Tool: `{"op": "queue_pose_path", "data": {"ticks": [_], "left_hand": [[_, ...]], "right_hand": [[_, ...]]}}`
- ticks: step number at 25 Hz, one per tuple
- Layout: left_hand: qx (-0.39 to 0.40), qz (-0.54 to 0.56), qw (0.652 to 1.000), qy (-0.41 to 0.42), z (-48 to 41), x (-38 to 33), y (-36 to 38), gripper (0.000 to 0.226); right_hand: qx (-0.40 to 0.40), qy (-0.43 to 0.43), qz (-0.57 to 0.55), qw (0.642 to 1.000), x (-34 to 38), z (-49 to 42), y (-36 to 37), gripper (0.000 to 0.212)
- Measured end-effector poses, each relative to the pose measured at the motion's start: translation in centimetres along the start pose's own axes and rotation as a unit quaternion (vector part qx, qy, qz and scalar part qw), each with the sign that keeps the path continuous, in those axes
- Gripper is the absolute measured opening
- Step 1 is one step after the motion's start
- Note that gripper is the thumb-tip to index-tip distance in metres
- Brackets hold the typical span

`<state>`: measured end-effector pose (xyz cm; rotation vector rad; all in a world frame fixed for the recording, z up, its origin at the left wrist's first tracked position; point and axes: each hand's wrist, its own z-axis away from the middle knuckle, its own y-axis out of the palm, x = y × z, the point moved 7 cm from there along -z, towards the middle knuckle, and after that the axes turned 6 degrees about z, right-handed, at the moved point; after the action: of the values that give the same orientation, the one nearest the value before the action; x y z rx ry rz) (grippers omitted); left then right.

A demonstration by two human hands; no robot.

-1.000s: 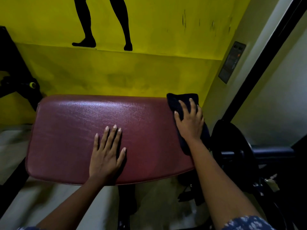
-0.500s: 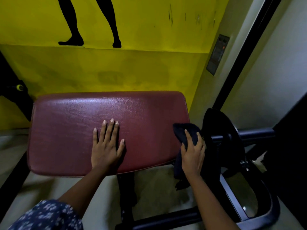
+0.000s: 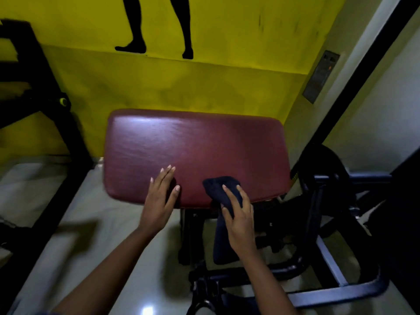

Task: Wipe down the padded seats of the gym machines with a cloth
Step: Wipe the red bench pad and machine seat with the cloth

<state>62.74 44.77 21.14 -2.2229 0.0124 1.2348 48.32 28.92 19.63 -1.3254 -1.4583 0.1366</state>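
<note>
Cloth [image 3: 217,189] is draping over the lower edge of the maroon seat [image 3: 197,146]; right hand [image 3: 239,220] is pressing it with straight fingers, left hand [image 3: 160,198] is resting flat nearby.

Our left hand [image 3: 159,201] lies flat on the padded seat [image 3: 195,151] at its near edge, left of the cloth [image 3: 216,189]. Our right hand [image 3: 239,218] rests on the cloth, which hangs over that edge right of the middle. A weight plate [image 3: 327,169] stands right of the seat.

The left hand [image 3: 160,201] lies flat with straight fingers, the right hand [image 3: 238,215] palm-down, fingers slightly spread.
</note>
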Motion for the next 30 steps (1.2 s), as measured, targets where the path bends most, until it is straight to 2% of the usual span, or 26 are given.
{"op": "queue_pose_path", "data": {"ticks": [2,6,10,13,17,20,22,23,26,28,30], "left_hand": [[-0.057,0.081,0.993,-0.068,3.4,2.6,-5.7,0.050],[-0.121,0.137,0.967,-0.179,8.6,9.1,-17.3,0.040],[-0.150,0.176,0.941,-0.247,10.7,14.3,-27.8,0.040],[-0.192,0.186,0.921,-0.283,10.4,16.9,-32.2,0.042],[-0.195,0.245,0.911,-0.267,6.5,18.6,-33.3,0.043],[-0.168,0.276,0.907,-0.271,2.8,19.3,-32.1,0.045],[-0.172,0.299,0.894,-0.288,0.1,20.6,-32.1,0.047],[-0.163,0.295,0.899,-0.280,-2.4,21.8,-31.7,0.047],[-0.174,0.307,0.890,-0.288,-6.8,23.5,-31.3,0.047],[-0.155,0.296,0.904,-0.267,-12.2,25.0,-29.8,0.047],[-0.134,0.292,0.904,-0.281,-18.4,26.2,-28.7,0.049]], "right_hand": [[0.019,-0.007,-0.038,0.999,5.1,1.2,3.6,0.048],[0.061,-0.020,-0.106,0.992,16.2,3.5,11.1,0.046],[0.154,-0.034,-0.132,0.979,26.5,5.3,19.4,0.053],[0.202,-0.053,-0.159,0.965,31.8,5.0,23.5,0.046],[0.184,-0.047,-0.212,0.959,34.0,1.5,26.7,0.040],[0.158,-0.027,-0.212,0.964,33.2,-2.3,28.2,0.040],[0.136,0.003,-0.213,0.968,32.2,-5.4,29.2,0.039],[0.117,0.015,-0.217,0.969,31.6,-7.8,29.9,0.039],[0.108,0.077,-0.268,0.954,31.0,-12.3,31.8,0.034],[0.079,0.101,-0.292,0.948,30.7,-17.8,33.5,0.031],[0.038,0.130,-0.284,0.949,30.3,-24.0,35.0,0.032]]}}
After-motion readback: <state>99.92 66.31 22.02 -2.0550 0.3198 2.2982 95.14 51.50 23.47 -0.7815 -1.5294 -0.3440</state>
